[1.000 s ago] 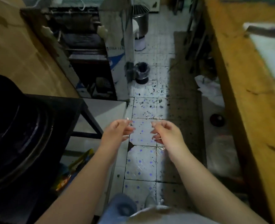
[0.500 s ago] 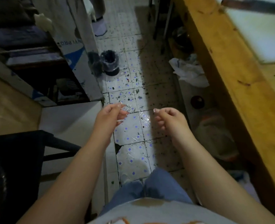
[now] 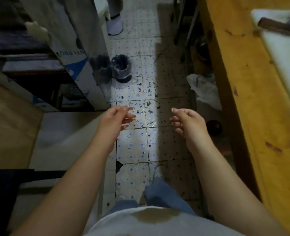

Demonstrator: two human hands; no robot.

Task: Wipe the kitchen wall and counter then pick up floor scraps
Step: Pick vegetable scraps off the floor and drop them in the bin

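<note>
Two hands, left hand [image 3: 114,119] and right hand [image 3: 186,120], loosely curled, empty, over scrap-flecked glossy tiled floor [image 3: 135,147].

left grip [image 3: 114,119] loosely curled, right grip [image 3: 186,120] likewise

Dark floor scraps [image 3: 143,106] scattered (thickly) across white dotted tiles [image 3: 134,147]

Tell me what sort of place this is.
Probably a cramped working kitchen aisle: a wooden counter with a white cutting board on the right, a tiled floor strewn with scraps, and a small lined bin.
</note>
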